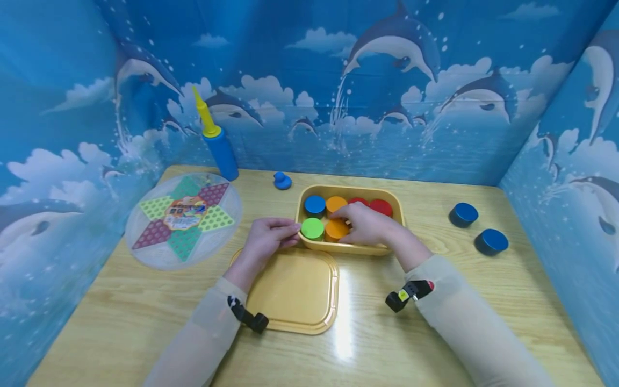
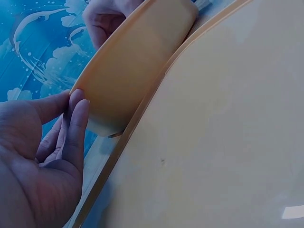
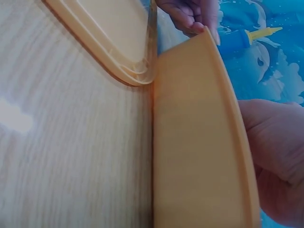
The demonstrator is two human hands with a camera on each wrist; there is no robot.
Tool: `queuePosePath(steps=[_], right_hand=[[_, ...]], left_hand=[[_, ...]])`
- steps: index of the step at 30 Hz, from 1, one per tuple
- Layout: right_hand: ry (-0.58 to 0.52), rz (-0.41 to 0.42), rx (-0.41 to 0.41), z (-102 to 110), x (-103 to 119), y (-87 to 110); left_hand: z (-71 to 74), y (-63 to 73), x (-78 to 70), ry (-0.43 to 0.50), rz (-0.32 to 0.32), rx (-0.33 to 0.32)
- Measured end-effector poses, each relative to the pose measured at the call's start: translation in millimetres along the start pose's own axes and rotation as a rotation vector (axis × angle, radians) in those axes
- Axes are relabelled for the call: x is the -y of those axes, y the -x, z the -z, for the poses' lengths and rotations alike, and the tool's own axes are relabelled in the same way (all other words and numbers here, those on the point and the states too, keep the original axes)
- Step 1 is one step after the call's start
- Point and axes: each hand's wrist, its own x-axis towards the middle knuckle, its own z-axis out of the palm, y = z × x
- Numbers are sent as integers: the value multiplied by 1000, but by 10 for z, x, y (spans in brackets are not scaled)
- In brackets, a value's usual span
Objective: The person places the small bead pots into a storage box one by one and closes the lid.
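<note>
A yellow rectangular tub holds several short round blocks: a blue block, a green block, orange and red ones. My left hand pinches the tub's rim at its near left corner, thumb and fingers on either side, as the left wrist view also shows. Inside the tub, my right hand holds the nearer orange block between thumb and fingers. In the right wrist view the tub wall hides those fingertips. The farther orange block and red block lie behind the right hand.
A yellow lid lies flat before the tub, beneath the left wrist. Two blue blocks stand to the right. At the left are a star-patterned round board, a blue-and-yellow hand pump and a blue toy duck. Dolphin-printed curtains enclose the table.
</note>
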Motion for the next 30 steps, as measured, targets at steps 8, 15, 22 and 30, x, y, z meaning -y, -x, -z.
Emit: queuePosePath(steps=[8, 15, 22, 30], right_hand=[[-51, 15, -27, -21, -11, 25], [-150, -11, -40, 113, -22, 197], [-206, 18, -86, 257, -111, 376], [-155, -63, -151, 474, -214, 646]], left_hand=[[-20, 4, -4, 4, -11, 5], [-4, 4, 3, 9, -14, -1], [-2, 23, -12, -15, -2, -10], [-11, 12, 4, -14, -9, -10]])
